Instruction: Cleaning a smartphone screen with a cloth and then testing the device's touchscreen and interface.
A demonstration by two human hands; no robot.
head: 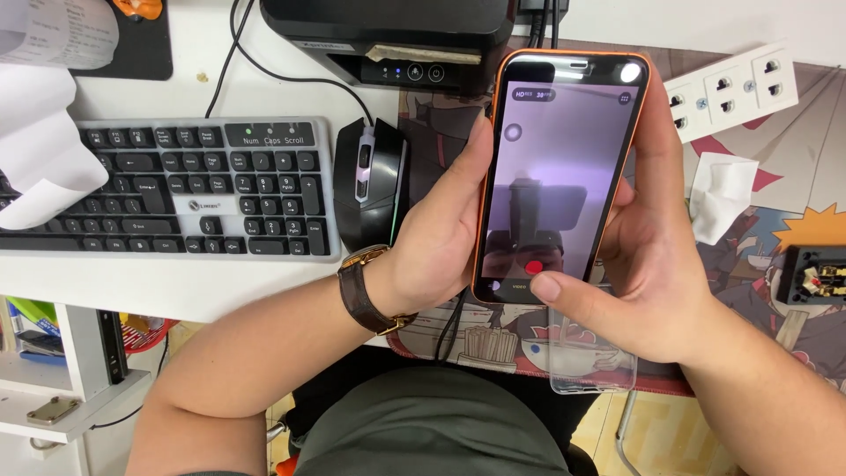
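Note:
A smartphone point(560, 159) with an orange rim stands upright in both my hands above the desk edge, its lit screen showing a camera view with a red round button. My left hand point(436, 238), with a brown-strapped watch point(361, 295) on its wrist, grips the phone's left side. My right hand point(639, 264) holds the right side, its thumb lying on the screen's bottom edge just beside the red button. A clear phone case point(590, 353) lies on the printed desk mat point(775, 256) under my right hand.
A grey keyboard point(176, 189) and a black mouse point(374, 181) sit to the left. A black printer point(388, 35) stands behind the phone. A white power strip point(736, 88), a crumpled tissue point(723, 194) and a small black part point(815, 273) lie at right. Paper point(35, 132) covers the keyboard's left.

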